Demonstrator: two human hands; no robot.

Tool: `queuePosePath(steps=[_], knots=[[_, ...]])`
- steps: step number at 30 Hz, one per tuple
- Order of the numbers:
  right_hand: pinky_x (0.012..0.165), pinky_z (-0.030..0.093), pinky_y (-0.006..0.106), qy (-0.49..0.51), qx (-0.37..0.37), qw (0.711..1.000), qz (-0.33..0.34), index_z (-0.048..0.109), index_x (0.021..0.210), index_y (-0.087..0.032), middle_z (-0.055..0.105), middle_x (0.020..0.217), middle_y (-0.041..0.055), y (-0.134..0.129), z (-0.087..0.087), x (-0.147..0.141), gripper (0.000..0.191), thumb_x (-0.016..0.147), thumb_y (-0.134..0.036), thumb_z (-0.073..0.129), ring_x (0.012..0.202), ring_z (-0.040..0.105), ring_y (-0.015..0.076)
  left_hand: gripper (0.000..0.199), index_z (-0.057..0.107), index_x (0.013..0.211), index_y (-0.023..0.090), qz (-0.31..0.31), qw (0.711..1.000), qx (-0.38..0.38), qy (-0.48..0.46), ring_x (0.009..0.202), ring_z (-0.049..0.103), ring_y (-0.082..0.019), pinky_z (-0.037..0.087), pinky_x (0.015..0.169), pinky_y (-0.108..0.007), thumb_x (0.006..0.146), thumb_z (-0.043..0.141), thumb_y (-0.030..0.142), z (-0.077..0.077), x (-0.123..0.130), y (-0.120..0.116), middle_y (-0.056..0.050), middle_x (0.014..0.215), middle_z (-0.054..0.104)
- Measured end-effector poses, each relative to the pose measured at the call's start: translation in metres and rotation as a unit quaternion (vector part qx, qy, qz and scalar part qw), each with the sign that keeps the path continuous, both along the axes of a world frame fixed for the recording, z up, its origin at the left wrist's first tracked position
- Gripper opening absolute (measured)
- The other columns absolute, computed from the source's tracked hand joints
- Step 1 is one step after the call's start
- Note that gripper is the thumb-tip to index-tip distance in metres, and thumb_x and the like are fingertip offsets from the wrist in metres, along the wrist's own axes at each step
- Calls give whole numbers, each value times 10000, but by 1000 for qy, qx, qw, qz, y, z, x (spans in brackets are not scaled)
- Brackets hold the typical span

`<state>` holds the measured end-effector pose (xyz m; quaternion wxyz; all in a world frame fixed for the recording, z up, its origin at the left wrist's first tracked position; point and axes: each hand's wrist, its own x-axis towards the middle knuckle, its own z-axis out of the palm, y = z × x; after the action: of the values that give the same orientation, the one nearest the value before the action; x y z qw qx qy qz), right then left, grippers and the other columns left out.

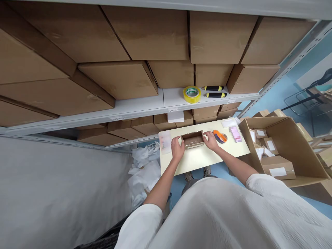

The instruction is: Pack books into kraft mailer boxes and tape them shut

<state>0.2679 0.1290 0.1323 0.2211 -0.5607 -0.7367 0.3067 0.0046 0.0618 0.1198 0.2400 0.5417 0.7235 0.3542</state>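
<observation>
Head view: open cardboard box (192,140), long axis crosswise

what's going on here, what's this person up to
A person stands at a pale board, their left hand and right hand at either end of a small open cardboard box. A tape dispenser and pink packets lie to its right, a clear bag to its left. Parcels sit in a large carton nearby.
</observation>
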Motion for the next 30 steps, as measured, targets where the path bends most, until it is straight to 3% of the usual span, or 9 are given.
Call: queuePosePath(steps=[3, 5, 9, 12, 17, 20, 24, 30], knots=[[1137, 487, 468, -57, 39, 988, 141, 745, 1309, -232, 700, 1383, 120, 10, 13, -10, 412, 1031, -161, 449, 1308, 611, 287, 333, 660, 1302, 224, -111, 992, 22, 56, 1369, 609, -327, 478, 1163, -518, 1060, 438, 276, 13, -5, 9, -149, 1388, 695], [1122, 485, 466, -108, 29, 974, 196, 757, 1328, -231, 696, 1438, 112, 14, 20, -15, 458, 1004, -104, 459, 1322, 609, 289, 356, 672, 1319, 224, -151, 985, 9, 82, 1369, 613, -328, 482, 1155, -515, 1052, 437, 251, 16, -6, 12, -142, 1397, 708], [1119, 475, 507, -210, 24, 961, 178, 713, 1444, -214, 660, 1505, 145, 14, 28, -13, 458, 1045, -176, 491, 1340, 592, 337, 406, 671, 1375, 209, -156, 980, -44, 113, 1438, 571, -355, 475, 1175, -531, 1003, 515, 251, 7, -12, 9, -153, 1499, 663], [1152, 455, 540, -245, 5, 955, 169, 590, 1597, -222, 546, 1635, 164, 13, 29, -3, 555, 1046, -281, 559, 1387, 565, 371, 488, 631, 1457, 204, -150, 978, -90, 114, 1506, 524, -356, 437, 1236, -530, 987, 570, 318, -6, -19, 5, -160, 1603, 588], [1226, 375, 612, -274, -74, 932, 223, 208, 1790, -318, 82, 1865, 132, 21, 21, 11, 1097, 892, -537, 798, 1587, 347, 478, 788, 496, 1616, 193, -198, 960, -159, 119, 1651, 344, -381, 323, 1326, -541, 887, 733, 375, -27, -25, 1, -186, 1783, 361], [1231, 378, 596, -288, -101, 921, 240, 65, 1800, -364, -58, 1870, 102, 28, 13, 11, 1276, 818, -534, 862, 1602, 318, 483, 858, 460, 1645, 203, -213, 955, -169, 118, 1671, 304, -394, 303, 1335, -556, 863, 768, 376, -38, -25, -2, -186, 1817, 287], [1204, 419, 579, -303, -111, 916, 239, -51, 1789, -381, -101, 1867, 80, 39, 3, 5, 1376, 782, -466, 883, 1555, 377, 469, 882, 449, 1651, 187, -211, 960, -147, 108, 1658, 335, -403, 335, 1327, -540, 852, 783, 353, -48, -22, -3, -197, 1810, 299], [1210, 408, 603, -328, -123, 903, 250, -73, 1785, -372, 42, 1874, 91, 52, -7, -3, 1427, 753, -507, 903, 1532, 379, 475, 870, 440, 1658, 175, -191, 973, -107, 68, 1645, 359, -406, 370, 1320, -549, 864, 762, 329, -53, -20, -8, -195, 1781, 360]])
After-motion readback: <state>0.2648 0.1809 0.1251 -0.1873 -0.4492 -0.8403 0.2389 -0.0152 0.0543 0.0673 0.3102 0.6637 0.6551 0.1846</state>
